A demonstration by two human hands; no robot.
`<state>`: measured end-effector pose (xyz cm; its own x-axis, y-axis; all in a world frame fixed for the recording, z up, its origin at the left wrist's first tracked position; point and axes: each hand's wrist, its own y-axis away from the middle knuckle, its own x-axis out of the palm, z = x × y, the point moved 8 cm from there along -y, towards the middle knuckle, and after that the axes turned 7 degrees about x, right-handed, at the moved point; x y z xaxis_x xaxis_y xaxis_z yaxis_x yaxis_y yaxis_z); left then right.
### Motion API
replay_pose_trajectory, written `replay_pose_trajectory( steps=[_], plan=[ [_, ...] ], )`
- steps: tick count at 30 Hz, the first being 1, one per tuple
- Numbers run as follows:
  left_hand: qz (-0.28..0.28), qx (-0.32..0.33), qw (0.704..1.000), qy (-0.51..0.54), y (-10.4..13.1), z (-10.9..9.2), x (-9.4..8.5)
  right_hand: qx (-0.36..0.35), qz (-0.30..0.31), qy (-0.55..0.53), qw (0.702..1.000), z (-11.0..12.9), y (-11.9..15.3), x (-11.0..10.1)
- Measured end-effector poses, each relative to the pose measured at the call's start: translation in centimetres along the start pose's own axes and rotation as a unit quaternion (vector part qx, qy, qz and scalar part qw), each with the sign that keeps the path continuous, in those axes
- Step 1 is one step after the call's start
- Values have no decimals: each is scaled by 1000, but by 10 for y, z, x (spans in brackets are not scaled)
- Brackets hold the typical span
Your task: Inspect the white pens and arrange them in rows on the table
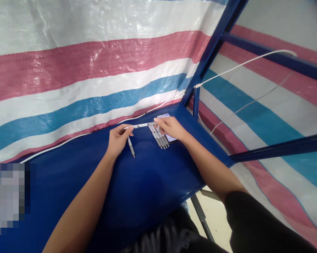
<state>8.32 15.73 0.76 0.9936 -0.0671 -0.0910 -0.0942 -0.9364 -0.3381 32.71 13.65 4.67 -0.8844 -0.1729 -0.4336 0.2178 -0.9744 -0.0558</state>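
A white pen with a grey grip (142, 125) is held level between both hands, just over the blue tabletop (148, 175). Its white end is pinched by my left hand (118, 138), while the thumb and fingers of my right hand (170, 127) close on the grey end. Below my left fingers lies another white-and-grey pen (131, 147), its tip toward me. Several similar pens (160, 137) rest side by side under and left of my right hand. Partly hidden behind that hand is a flat pale rectangular object (163, 115).
A striped plastic sheet (100, 63) hangs along the back, and a white cable (55, 144) runs at its foot. Blue metal frame bars (208, 52) stand at the right, where another white cable (243, 63) loops across. A pixelated patch covers the left edge.
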Motion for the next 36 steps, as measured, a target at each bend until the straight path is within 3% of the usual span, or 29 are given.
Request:
replay_pose_trajectory(
  steps=[3,7,11,16,20,25,31,36],
  plan=[
    [5,-6,1000,1,1,0,1,-20,-1,-36,999,2,0,-3],
    [22,-10,1000,-9,1,1,4,-3,-20,19,1000,-1,0,-7],
    [2,-9,1000,-2,0,1,0,-26,6,-44,999,1,-1,-7],
    [8,-6,1000,-14,0,-3,2,0,-29,-8,1000,-6,-3,-12],
    [1,-1,1000,-22,0,-9,1,-26,35,-66,997,-2,-3,-7],
    [-8,18,1000,-16,-4,-17,-4,-8,89,-50,995,0,2,6],
    [-55,36,998,-2,-8,-32,-14,71,153,-158,973,1,10,48],
    [-37,46,997,46,-11,-46,-3,227,120,-294,921,-9,19,76]
  ],
)
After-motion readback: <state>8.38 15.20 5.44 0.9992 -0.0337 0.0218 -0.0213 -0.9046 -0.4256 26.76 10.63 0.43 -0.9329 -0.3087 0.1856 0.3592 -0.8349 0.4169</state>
